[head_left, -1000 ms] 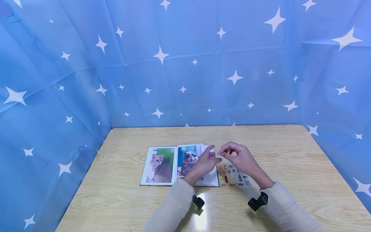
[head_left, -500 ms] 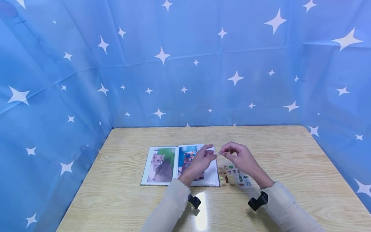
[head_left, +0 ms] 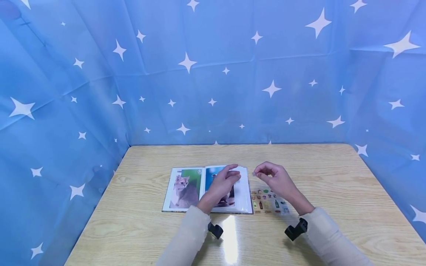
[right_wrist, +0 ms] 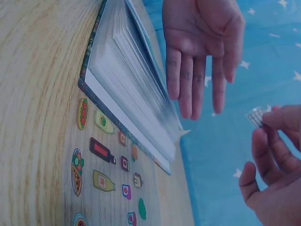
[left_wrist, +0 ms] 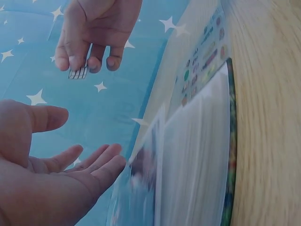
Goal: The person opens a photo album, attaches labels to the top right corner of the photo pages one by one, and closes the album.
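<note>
Between thumb and forefinger my right hand (head_left: 273, 179) pinches a small clear sticker with a dark grid pattern (right_wrist: 256, 117), held up off the table. Over the right page of an open photo album (head_left: 244, 192) is my left hand (head_left: 222, 183), its fingers extended and holding nothing. The album shows a cat picture (head_left: 185, 190) on its left page; a bear in sunglasses on the right is partly hidden by my left hand. Beside the album, below my right hand, lies a transparent sticker sheet (right_wrist: 115, 188) printed with bottles, jars and food.
The wooden table (head_left: 133, 236) runs back to a blue curtain with white stars (head_left: 213, 74). The album's thick stack of pages (left_wrist: 195, 160) rises above the tabletop. Black wrist cameras (head_left: 215, 231) sit under both sleeves.
My left hand has moved left, away from the sticker and farther over the album page. My right hand stays nearly in place, still pinching the sticker.
</note>
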The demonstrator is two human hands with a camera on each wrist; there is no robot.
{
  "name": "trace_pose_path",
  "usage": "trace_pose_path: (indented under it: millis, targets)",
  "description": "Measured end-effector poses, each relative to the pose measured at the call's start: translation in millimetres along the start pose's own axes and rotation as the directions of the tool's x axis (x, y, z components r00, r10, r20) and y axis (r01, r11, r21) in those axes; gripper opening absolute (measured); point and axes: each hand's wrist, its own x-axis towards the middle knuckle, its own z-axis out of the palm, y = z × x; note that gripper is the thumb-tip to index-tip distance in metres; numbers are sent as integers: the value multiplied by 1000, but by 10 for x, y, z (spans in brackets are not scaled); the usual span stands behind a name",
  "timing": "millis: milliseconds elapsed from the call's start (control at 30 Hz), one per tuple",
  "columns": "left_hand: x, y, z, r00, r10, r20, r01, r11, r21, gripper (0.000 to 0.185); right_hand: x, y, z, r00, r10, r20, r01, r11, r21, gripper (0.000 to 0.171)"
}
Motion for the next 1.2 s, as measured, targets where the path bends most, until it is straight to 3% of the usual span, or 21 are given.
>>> trace_pose_path:
  millis: [300, 600, 900, 1200]
  targets:
    - [-72, -46, -155, 999, 52, 11, -52, 998, -17, 52, 21, 7, 14, 1000, 29, 7, -29, 999, 28, 11]
    - [-160, -75, -236, 994, 106, -25, -102, 988, 117, 51, 45, 37, 39, 999, 51, 17, -52, 996, 76, 9]
    - [-219, -125, -313, 981, 191, -44, -168, 935, 312, 45, 58, 57, 71, 998, 67, 16, -68, 994, 83, 9]
    - [-246, -175, -353, 975, 218, -39, -187, 905, 381, 44, 66, 62, 84, 996, 81, 24, -83, 992, 100, 9]
